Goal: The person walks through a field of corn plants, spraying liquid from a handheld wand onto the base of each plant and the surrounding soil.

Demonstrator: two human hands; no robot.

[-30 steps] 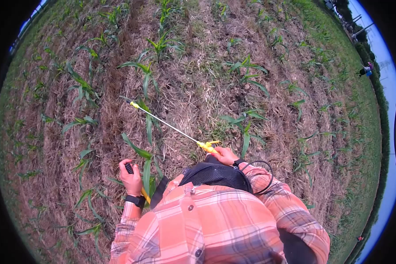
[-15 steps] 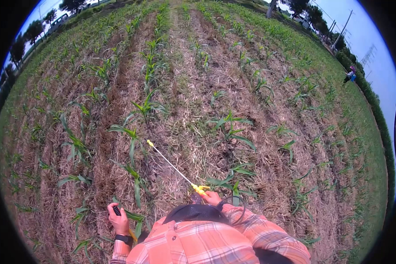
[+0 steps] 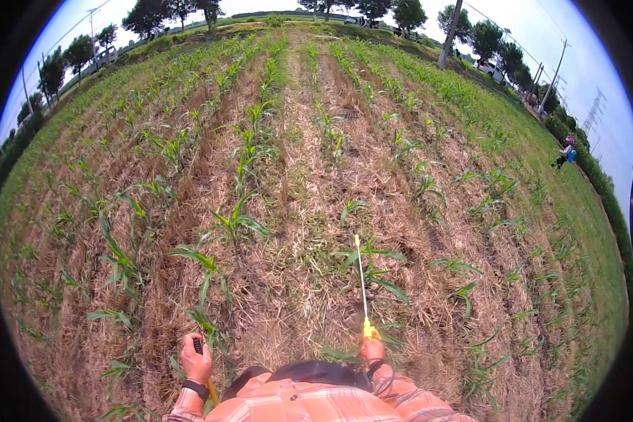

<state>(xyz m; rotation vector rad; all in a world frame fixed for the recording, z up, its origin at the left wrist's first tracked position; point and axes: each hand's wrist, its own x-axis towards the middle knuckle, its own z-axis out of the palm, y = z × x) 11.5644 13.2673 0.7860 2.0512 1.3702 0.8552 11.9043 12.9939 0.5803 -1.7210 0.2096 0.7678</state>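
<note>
My right hand (image 3: 372,349) is closed around the yellow handle of a sprayer wand (image 3: 363,285). The wand has a thin white tube and a yellow tip, which points forward over a young corn plant (image 3: 373,264). At lower left, my left hand (image 3: 197,362) is wrapped round the black ribbed grip (image 3: 198,345) of a lever. Part of the lever's yellow bar (image 3: 213,392) shows below that wrist. Both wrists wear dark bands, and a thin dark hose loops near the right one.
Rows of young corn (image 3: 235,224) run away from me, with dry straw (image 3: 295,281) between them. Far off at right, a person (image 3: 566,152) stands at the field's edge with something blue on the back. Trees, poles and parked vehicles line the far side.
The wand has swung from pointing left to pointing nearly straight ahead, and my right hand has moved right. My left hand still grips the lever. The view has tilted up, showing more skyline.
</note>
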